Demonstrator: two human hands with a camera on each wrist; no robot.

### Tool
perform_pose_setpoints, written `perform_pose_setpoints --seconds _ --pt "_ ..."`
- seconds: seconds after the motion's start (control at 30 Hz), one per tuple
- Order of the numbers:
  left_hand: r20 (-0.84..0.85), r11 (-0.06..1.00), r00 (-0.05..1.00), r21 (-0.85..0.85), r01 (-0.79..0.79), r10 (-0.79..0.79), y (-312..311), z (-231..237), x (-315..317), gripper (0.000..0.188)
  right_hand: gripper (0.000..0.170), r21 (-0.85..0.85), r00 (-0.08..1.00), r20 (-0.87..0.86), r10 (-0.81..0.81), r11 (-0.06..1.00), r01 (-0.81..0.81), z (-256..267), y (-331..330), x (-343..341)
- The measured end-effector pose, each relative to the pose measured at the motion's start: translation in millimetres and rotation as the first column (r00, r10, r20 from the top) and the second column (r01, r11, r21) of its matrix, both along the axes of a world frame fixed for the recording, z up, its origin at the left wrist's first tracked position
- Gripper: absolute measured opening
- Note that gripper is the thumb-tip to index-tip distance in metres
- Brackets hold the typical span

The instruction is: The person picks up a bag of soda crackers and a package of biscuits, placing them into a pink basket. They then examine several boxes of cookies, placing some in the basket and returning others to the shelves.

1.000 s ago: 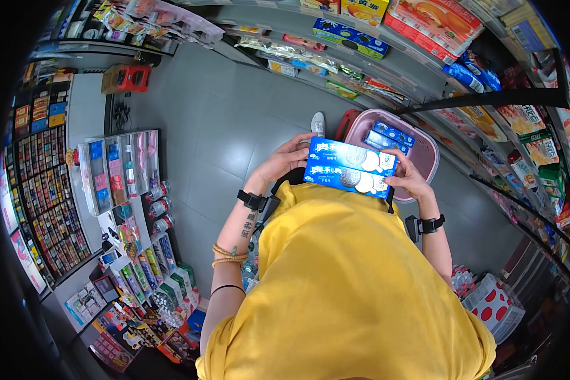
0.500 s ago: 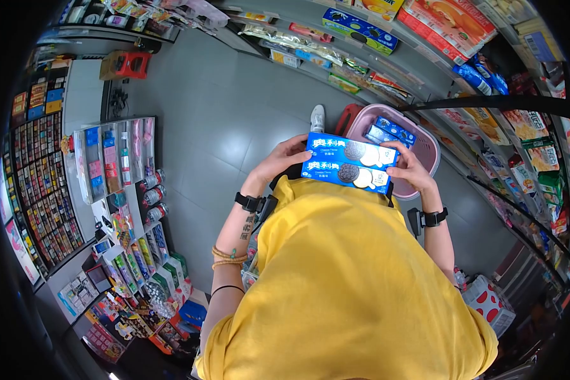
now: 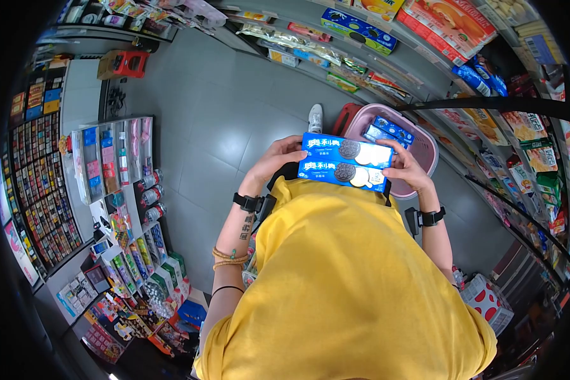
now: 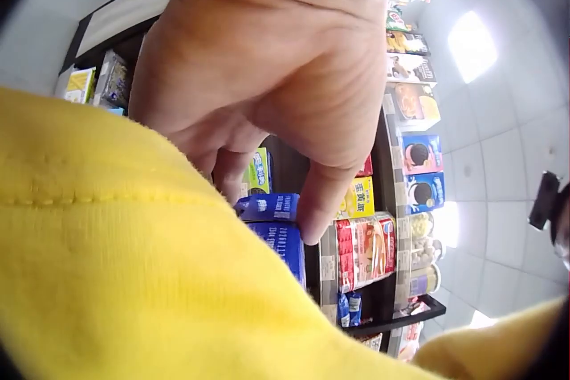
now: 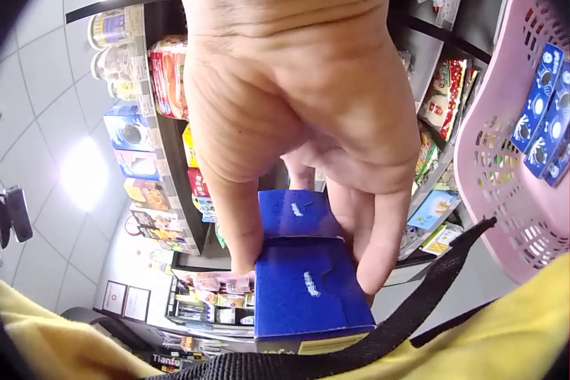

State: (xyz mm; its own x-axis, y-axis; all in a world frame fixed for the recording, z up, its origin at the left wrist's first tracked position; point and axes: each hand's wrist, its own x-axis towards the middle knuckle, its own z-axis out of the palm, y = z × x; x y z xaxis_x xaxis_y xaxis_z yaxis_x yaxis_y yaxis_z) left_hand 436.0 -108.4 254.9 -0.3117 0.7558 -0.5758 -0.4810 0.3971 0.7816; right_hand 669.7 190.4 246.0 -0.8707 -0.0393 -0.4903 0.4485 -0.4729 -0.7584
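Two blue cookie boxes, an upper one (image 3: 347, 149) and a lower one (image 3: 341, 176), lie edge to edge in front of the yellow shirt. Cookie pictures and white lettering face up toward the head camera. At their left ends my left hand (image 3: 273, 163) grips the pair, its thumb on the upper face. My right hand (image 3: 411, 171) holds the right ends, thumb near the seam. In the right wrist view, the thumb and fingers span the blue end flaps (image 5: 312, 284) from both sides. The sleeve hides part of the boxes in the left wrist view.
A pink basket (image 3: 432, 155) stands on the floor beyond the right hand, with more blue boxes (image 3: 392, 128) inside. Snack shelves (image 3: 418, 73) curve along the far and right sides. On the left is a display counter (image 3: 123, 215). A white shoe (image 3: 316, 118) shows on the grey floor.
The boxes have shifted slightly left, and glare has left their faces. The right fingers have changed position, one now over the upper box's far corner. Both hands keep hold of the pair.
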Motion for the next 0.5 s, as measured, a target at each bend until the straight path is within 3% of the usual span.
perform_pose_setpoints --seconds 0.5 --pt "0.055 0.999 0.998 -0.033 0.017 -0.015 -2.5 -8.8 -1.3 0.051 0.077 0.041 0.998 0.03 -0.056 0.998 0.054 -30.2 2.1 14.3"
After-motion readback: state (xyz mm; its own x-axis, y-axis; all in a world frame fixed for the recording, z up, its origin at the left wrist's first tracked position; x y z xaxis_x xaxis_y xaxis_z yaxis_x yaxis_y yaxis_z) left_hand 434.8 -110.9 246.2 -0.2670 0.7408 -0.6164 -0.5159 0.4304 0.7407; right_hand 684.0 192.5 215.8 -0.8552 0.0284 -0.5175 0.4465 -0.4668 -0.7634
